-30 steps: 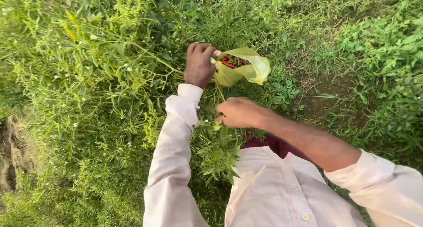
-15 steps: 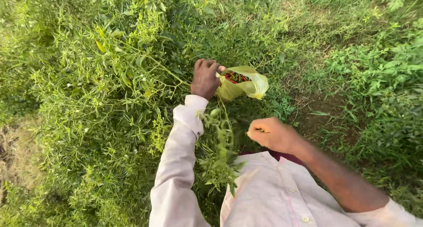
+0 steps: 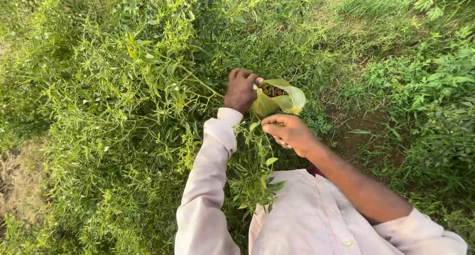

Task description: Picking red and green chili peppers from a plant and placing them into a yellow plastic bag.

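Hands: left grips yellow-green bag (red chillies inside), right loosely curled nr it.

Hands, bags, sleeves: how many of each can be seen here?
Hands: 2, left and right
Bags: 1, yellow-green, held by the left hand
Sleeves: 2, one long, one rolled up
Total: 5

Head view: both arms out in front, hands close together.

Left hand lies farthest forward, back upward, fingers curled shut into a fist; wrist straight, forearm in a pale long sleeve. Right hand sits just behind and to the right of it, fingertips pinched together and pointing toward the left hand; forearm bare, sleeve pushed above the elbow.
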